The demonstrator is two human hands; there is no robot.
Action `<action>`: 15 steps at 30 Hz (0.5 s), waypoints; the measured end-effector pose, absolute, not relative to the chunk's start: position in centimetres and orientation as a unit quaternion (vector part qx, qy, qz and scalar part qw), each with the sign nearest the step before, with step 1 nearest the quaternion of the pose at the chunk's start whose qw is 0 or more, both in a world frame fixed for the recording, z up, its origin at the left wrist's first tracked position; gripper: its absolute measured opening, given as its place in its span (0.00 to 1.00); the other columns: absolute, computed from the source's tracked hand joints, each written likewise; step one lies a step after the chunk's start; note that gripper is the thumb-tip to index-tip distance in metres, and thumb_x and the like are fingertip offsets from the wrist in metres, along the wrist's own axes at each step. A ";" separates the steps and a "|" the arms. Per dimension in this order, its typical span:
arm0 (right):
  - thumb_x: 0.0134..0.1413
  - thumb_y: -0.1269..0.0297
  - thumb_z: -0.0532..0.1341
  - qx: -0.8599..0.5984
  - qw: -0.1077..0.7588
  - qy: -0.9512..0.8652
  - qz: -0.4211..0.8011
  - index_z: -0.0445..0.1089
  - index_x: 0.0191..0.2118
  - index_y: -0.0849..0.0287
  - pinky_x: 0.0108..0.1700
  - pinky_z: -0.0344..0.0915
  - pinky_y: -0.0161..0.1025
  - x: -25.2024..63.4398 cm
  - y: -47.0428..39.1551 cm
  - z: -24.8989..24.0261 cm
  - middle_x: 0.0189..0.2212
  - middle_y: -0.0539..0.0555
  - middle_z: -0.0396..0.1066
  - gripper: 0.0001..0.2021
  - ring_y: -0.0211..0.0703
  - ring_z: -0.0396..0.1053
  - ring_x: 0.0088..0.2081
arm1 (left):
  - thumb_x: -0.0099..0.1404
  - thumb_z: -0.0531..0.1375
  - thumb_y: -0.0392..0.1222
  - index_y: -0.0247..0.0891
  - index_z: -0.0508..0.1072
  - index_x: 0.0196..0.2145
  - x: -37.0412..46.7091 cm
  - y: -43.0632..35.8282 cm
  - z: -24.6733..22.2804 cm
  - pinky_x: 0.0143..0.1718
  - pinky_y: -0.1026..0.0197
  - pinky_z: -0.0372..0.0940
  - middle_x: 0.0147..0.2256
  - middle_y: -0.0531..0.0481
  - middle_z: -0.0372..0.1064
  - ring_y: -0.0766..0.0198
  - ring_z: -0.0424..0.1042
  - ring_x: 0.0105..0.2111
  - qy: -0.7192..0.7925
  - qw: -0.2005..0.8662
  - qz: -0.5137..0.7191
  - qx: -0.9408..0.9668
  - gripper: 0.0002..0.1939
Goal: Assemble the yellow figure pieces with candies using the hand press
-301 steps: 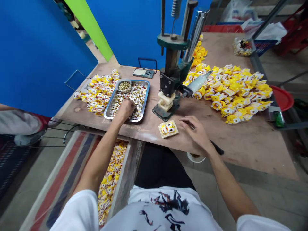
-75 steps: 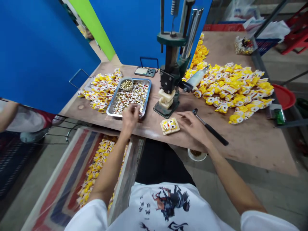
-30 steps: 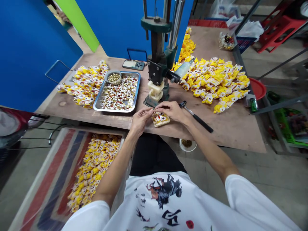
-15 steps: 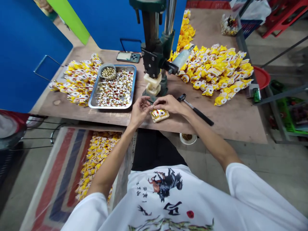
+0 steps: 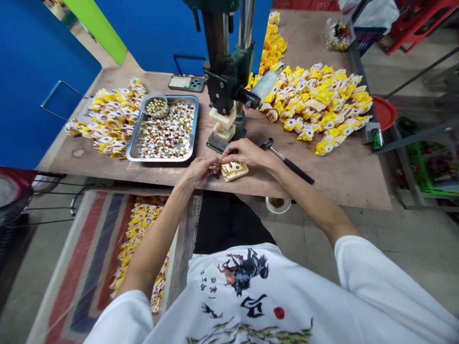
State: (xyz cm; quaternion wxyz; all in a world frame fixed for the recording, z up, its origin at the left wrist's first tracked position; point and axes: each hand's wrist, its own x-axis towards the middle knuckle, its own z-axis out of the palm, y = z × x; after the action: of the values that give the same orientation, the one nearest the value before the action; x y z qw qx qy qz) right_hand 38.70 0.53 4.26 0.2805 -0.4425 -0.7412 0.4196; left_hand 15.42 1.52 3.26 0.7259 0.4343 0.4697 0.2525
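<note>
A yellow-and-white figure piece with a painted eye [image 5: 233,167] lies in a cream block-shaped holder [image 5: 237,177] near the table's front edge. My right hand [image 5: 245,152] is above it, thumb and fingers pinched together at the piece's upper left; whatever is between the fingertips is too small to make out. At the left end of the holder is my left hand [image 5: 202,170], its fingers curled close to the piece, their grip hidden. Just behind both hands stands a green press [image 5: 219,88] with cream jaw blocks [image 5: 223,125].
Left of the press, a metal tray [image 5: 195,125] holds many small white-and-red parts and a bowl of gold beads [image 5: 156,106]. Piles of yellow-and-white pieces [image 5: 111,119] flank it and fill the right side [image 5: 322,98]. A black-handled hammer [image 5: 292,165] lies right of my right hand.
My left hand has drawn left and slightly down, its fingers more curled. My right hand stays over the piece in the holder. The whole view has shifted slightly.
</note>
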 end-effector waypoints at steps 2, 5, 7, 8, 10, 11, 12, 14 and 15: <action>0.64 0.58 0.71 -0.458 0.308 -0.741 0.383 0.85 0.44 0.58 0.46 0.72 0.39 39.4 -0.3 5.0 0.43 0.55 0.85 0.10 0.47 0.80 0.43 | 0.47 0.75 0.42 0.36 0.78 0.24 15.6 1.7 3.3 0.28 0.62 0.66 0.26 0.47 0.72 0.65 0.68 0.26 0.484 0.722 0.249 0.427 0.11; 0.71 0.51 0.67 -0.546 0.399 -0.687 0.264 0.82 0.50 0.54 0.55 0.74 0.45 42.5 -3.0 5.5 0.50 0.57 0.83 0.14 0.50 0.78 0.50 | 0.46 0.74 0.41 0.37 0.77 0.26 15.9 1.3 3.2 0.31 0.61 0.69 0.27 0.49 0.73 0.65 0.70 0.27 0.512 0.709 0.268 0.405 0.11; 0.73 0.45 0.65 -0.631 0.415 -0.637 0.157 0.80 0.52 0.53 0.60 0.73 0.52 46.0 -5.6 5.0 0.52 0.59 0.80 0.17 0.55 0.75 0.54 | 0.46 0.74 0.40 0.37 0.74 0.25 16.1 0.8 3.1 0.33 0.61 0.71 0.27 0.51 0.72 0.66 0.70 0.28 0.520 0.710 0.286 0.380 0.13; 0.71 0.43 0.66 -0.664 0.399 -0.623 0.111 0.79 0.51 0.53 0.61 0.72 0.56 47.8 -7.0 4.3 0.53 0.61 0.79 0.19 0.58 0.74 0.55 | 0.46 0.74 0.40 0.38 0.72 0.24 16.2 0.5 3.0 0.34 0.61 0.72 0.26 0.52 0.70 0.67 0.69 0.28 0.520 0.712 0.293 0.370 0.14; 0.66 0.37 0.69 -0.698 0.341 -0.626 0.069 0.78 0.48 0.54 0.61 0.71 0.61 51.0 -9.4 2.5 0.51 0.64 0.78 0.23 0.63 0.73 0.55 | 0.47 0.74 0.39 0.38 0.70 0.24 16.3 0.3 2.9 0.35 0.60 0.73 0.25 0.53 0.68 0.67 0.69 0.27 0.519 0.715 0.302 0.359 0.15; 0.64 0.35 0.69 -0.703 0.312 -0.635 0.075 0.77 0.45 0.55 0.58 0.71 0.62 52.1 -10.4 1.6 0.48 0.64 0.78 0.25 0.63 0.73 0.52 | 0.47 0.74 0.39 0.38 0.70 0.24 16.3 0.2 2.8 0.36 0.60 0.74 0.25 0.54 0.67 0.68 0.69 0.27 0.517 0.716 0.303 0.358 0.15; 0.64 0.34 0.68 -0.705 0.288 -0.641 0.092 0.76 0.42 0.55 0.54 0.72 0.60 52.9 -11.0 0.9 0.44 0.63 0.78 0.25 0.62 0.74 0.48 | 0.47 0.74 0.39 0.38 0.69 0.24 16.4 0.2 2.8 0.36 0.60 0.74 0.24 0.55 0.66 0.68 0.68 0.27 0.516 0.716 0.304 0.359 0.15; 0.67 0.35 0.65 -0.706 0.259 -0.647 0.126 0.75 0.38 0.55 0.47 0.73 0.55 53.3 -11.7 0.5 0.36 0.61 0.78 0.25 0.56 0.74 0.39 | 0.47 0.74 0.41 0.39 0.70 0.24 16.5 0.2 2.9 0.35 0.58 0.74 0.22 0.56 0.62 0.67 0.68 0.26 0.518 0.701 0.307 0.382 0.15; 0.69 0.36 0.64 -0.704 0.254 -0.650 0.134 0.75 0.38 0.56 0.45 0.72 0.52 52.8 -11.8 1.0 0.35 0.61 0.78 0.25 0.53 0.73 0.37 | 0.48 0.74 0.42 0.39 0.69 0.24 16.5 0.2 2.9 0.35 0.58 0.74 0.22 0.56 0.62 0.66 0.68 0.26 0.522 0.685 0.310 0.402 0.16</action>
State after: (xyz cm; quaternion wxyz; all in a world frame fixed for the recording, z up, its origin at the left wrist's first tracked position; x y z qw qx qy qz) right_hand 52.82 -11.79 0.96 0.2540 -0.7038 -0.6498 0.1340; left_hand 16.49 0.20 2.92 0.6853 0.4023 0.5218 0.3103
